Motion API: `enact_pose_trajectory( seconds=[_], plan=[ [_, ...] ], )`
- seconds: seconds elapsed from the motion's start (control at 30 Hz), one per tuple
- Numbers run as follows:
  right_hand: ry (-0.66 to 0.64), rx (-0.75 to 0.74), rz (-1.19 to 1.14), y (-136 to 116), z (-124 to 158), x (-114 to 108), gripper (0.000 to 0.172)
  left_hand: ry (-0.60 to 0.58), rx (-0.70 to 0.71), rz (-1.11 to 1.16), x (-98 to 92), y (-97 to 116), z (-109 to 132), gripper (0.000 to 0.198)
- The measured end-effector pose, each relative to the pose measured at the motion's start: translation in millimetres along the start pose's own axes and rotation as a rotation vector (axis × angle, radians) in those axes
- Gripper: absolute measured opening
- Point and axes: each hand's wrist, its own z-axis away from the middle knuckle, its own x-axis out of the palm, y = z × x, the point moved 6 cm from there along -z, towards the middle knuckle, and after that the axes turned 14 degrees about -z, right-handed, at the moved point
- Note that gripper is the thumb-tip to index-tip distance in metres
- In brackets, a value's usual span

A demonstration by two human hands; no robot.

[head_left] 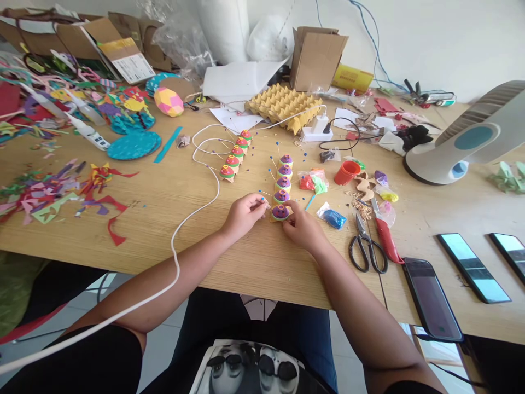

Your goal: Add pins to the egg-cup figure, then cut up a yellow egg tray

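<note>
A strip of egg-carton cups (284, 183) topped with purple clay, with yellow rings and thin sticks tipped with blue balls, points away from me. My left hand (247, 213) pinches a thin stick with a blue ball (263, 199) just left of the nearest cup. Thumb and forefinger of my right hand (303, 229) grip that nearest cup at its right side. Up and to the left lies a second carton strip (232, 160) with red and green clay and dark-tipped sticks.
Scissors (365, 246), a red-handled knife (388, 235) and phones (432, 298) lie to the right. A white cable (174, 246) crosses my left forearm. Paper scraps (53, 191) spread at left; a yellow egg tray (283, 106), red cup (346, 172) and white fan (463, 137) stand beyond.
</note>
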Motion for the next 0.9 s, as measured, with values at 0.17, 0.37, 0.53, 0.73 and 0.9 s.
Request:
enact_pose_trajectory(
  seconds=[0.17, 0.37, 0.53, 0.73, 0.9],
  plan=[
    [-0.003, -0.003, -0.003, -0.2, -0.3, 0.2, 0.052, -0.001, 0.009, 0.004, 0.5, 0.4, -0.4, 0.023],
    [-0.004, -0.011, -0.007, 0.5, -0.7, 1.1, 0.053, -0.003, 0.021, 0.0, 0.4, -0.2, -0.9, 0.022],
    [-0.007, -0.009, -0.006, -0.6, -0.2, 0.7, 0.053, -0.006, 0.039, -0.009, 0.5, 1.1, -0.5, 0.02],
    [-0.01, -0.008, -0.003, -1.9, 0.0, 0.4, 0.054, -0.01, 0.043, -0.009, 0.9, 2.0, -0.2, 0.02],
    [-0.009, -0.012, -0.007, -1.0, -0.1, 0.2, 0.052, 0.003, 0.017, 0.013, 0.1, 0.5, 0.1, 0.024]
  ],
)
